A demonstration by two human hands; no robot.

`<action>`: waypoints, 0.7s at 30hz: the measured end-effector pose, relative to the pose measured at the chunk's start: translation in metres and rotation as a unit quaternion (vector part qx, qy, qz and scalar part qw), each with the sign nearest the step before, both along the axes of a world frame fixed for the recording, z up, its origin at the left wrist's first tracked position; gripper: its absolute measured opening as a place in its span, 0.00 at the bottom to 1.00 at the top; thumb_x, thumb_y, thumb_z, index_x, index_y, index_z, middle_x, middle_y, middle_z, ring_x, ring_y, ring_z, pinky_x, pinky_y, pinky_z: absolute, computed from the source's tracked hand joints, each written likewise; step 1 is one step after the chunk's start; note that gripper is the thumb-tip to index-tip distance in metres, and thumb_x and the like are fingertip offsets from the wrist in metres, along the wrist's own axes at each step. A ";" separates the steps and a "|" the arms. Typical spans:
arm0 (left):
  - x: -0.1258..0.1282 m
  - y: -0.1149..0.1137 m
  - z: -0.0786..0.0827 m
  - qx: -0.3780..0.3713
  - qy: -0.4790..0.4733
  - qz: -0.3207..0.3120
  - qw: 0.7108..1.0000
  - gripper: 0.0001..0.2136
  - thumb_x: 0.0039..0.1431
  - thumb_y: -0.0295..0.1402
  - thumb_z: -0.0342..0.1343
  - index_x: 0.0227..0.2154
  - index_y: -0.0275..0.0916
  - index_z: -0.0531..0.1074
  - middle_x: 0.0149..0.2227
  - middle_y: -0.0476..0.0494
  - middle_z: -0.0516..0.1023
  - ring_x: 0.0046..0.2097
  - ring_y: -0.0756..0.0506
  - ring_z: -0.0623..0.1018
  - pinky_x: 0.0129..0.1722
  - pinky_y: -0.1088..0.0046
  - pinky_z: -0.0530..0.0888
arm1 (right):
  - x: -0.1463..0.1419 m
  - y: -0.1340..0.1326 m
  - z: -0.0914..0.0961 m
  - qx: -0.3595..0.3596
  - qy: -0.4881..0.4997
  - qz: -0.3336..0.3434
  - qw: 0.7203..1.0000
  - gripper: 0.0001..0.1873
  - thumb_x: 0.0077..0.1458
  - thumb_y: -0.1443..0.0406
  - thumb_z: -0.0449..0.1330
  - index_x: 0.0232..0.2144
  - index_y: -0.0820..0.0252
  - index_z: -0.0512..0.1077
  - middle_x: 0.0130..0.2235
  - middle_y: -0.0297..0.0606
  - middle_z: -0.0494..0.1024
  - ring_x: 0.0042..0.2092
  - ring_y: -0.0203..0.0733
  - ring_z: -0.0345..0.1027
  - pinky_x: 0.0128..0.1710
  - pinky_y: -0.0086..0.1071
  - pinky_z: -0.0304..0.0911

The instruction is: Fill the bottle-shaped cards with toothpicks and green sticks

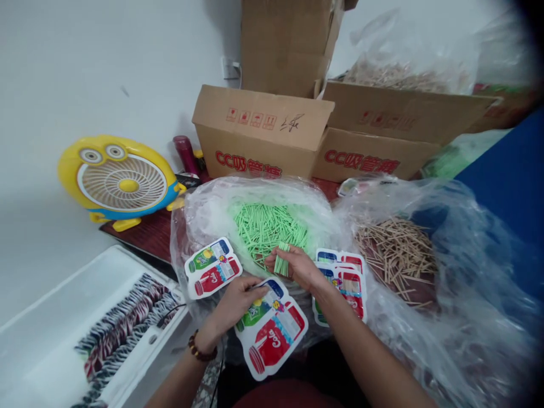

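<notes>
My left hand (238, 303) is closed on the upper edge of a bottle-shaped printed pack (272, 331) showing a green bottle and a red cola bottle. My right hand (295, 266) pinches a small bundle of green sticks (281, 262) just above that pack. Behind the hands lies a heap of loose green sticks (266, 226) in a clear plastic bag. A second printed pack (212, 267) lies to the left on the bag. A stack of similar packs (344, 280) rests to the right of my right wrist.
A bag of brown sticks (397, 252) sits at the right. Cardboard boxes (261, 133) stand at the back. A yellow cartoon desk fan (121, 181) is at the left, and a white tray of striped sticks (114, 328) at the lower left.
</notes>
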State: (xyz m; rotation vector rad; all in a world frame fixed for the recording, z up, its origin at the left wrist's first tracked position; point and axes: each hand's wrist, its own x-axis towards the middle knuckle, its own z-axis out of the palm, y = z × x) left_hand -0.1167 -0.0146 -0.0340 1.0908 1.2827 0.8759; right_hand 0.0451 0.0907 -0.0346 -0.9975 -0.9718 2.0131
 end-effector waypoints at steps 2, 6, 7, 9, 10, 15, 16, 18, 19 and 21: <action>0.004 0.010 0.002 0.079 0.071 -0.011 0.994 0.11 0.54 0.39 0.58 0.23 0.38 0.76 0.26 0.48 0.76 0.28 0.47 0.73 0.29 0.74 0.67 | 0.001 0.003 -0.002 0.031 -0.047 0.015 0.998 0.14 0.45 0.57 0.65 0.29 0.61 0.72 0.27 0.37 0.79 0.29 0.40 0.74 0.33 0.35 0.69; 0.013 0.027 0.005 0.176 0.131 -0.020 0.975 0.09 0.56 0.36 0.56 0.28 0.41 0.79 0.37 0.44 0.79 0.41 0.43 0.75 0.42 0.72 0.68 | 0.004 0.012 -0.008 0.176 -0.148 0.054 0.972 0.14 0.50 0.57 0.60 0.26 0.63 0.74 0.27 0.37 0.78 0.30 0.39 0.72 0.36 0.33 0.67; 0.015 0.030 0.005 0.181 0.131 -0.025 0.974 0.09 0.57 0.36 0.55 0.29 0.41 0.79 0.38 0.44 0.79 0.42 0.43 0.75 0.44 0.72 0.67 | 0.005 0.014 -0.009 0.210 -0.165 0.058 0.962 0.14 0.51 0.57 0.59 0.25 0.63 0.75 0.27 0.36 0.78 0.31 0.39 0.72 0.37 0.33 0.66; 0.018 0.036 0.005 0.180 0.127 -0.034 0.975 0.10 0.57 0.36 0.54 0.27 0.40 0.79 0.35 0.44 0.79 0.40 0.43 0.75 0.42 0.71 0.68 | 0.005 0.017 -0.010 0.251 -0.191 0.062 0.947 0.15 0.52 0.57 0.57 0.23 0.62 0.75 0.26 0.35 0.78 0.33 0.40 0.71 0.40 0.32 0.65; 0.019 0.038 0.005 0.176 0.126 -0.036 0.976 0.10 0.57 0.36 0.54 0.26 0.40 0.78 0.33 0.45 0.79 0.38 0.43 0.75 0.40 0.72 0.68 | 0.005 0.018 -0.010 0.260 -0.199 0.063 0.943 0.15 0.52 0.58 0.57 0.23 0.62 0.75 0.26 0.35 0.77 0.34 0.40 0.71 0.39 0.32 0.64; 0.019 0.045 0.002 0.160 0.111 -0.008 0.981 0.12 0.56 0.37 0.54 0.22 0.38 0.76 0.28 0.46 0.77 0.33 0.45 0.72 0.34 0.73 0.67 | 0.005 0.020 -0.011 0.265 -0.218 0.061 0.937 0.14 0.51 0.58 0.57 0.24 0.62 0.75 0.26 0.33 0.76 0.31 0.38 0.67 0.32 0.28 0.61; 0.019 0.045 0.001 0.154 0.103 -0.003 0.983 0.12 0.55 0.38 0.54 0.22 0.38 0.77 0.28 0.46 0.77 0.33 0.45 0.72 0.33 0.73 0.67 | 0.005 0.021 -0.012 0.262 -0.221 0.057 0.938 0.14 0.51 0.58 0.57 0.24 0.62 0.75 0.26 0.34 0.76 0.30 0.38 0.67 0.31 0.28 0.61; 0.018 0.045 0.000 0.130 0.088 0.006 0.988 0.12 0.53 0.40 0.56 0.23 0.38 0.78 0.28 0.46 0.78 0.32 0.44 0.73 0.32 0.72 0.67 | 0.004 0.021 -0.013 0.251 -0.227 0.044 0.940 0.15 0.52 0.58 0.56 0.24 0.62 0.75 0.25 0.34 0.76 0.29 0.38 0.67 0.31 0.29 0.61; 0.017 0.045 0.000 0.116 0.082 0.012 0.990 0.12 0.52 0.41 0.57 0.24 0.38 0.78 0.27 0.47 0.78 0.32 0.44 0.73 0.31 0.72 0.67 | 0.004 0.021 -0.013 0.245 -0.230 0.036 0.941 0.15 0.51 0.58 0.56 0.24 0.62 0.75 0.25 0.34 0.76 0.29 0.38 0.67 0.31 0.29 0.62; 0.015 0.044 -0.001 0.096 0.074 0.023 0.992 0.13 0.50 0.43 0.58 0.24 0.38 0.79 0.26 0.47 0.78 0.31 0.43 0.73 0.30 0.72 0.67 | 0.003 0.020 -0.013 0.233 -0.234 0.019 0.944 0.14 0.50 0.58 0.57 0.22 0.62 0.75 0.24 0.34 0.76 0.28 0.38 0.67 0.32 0.30 0.62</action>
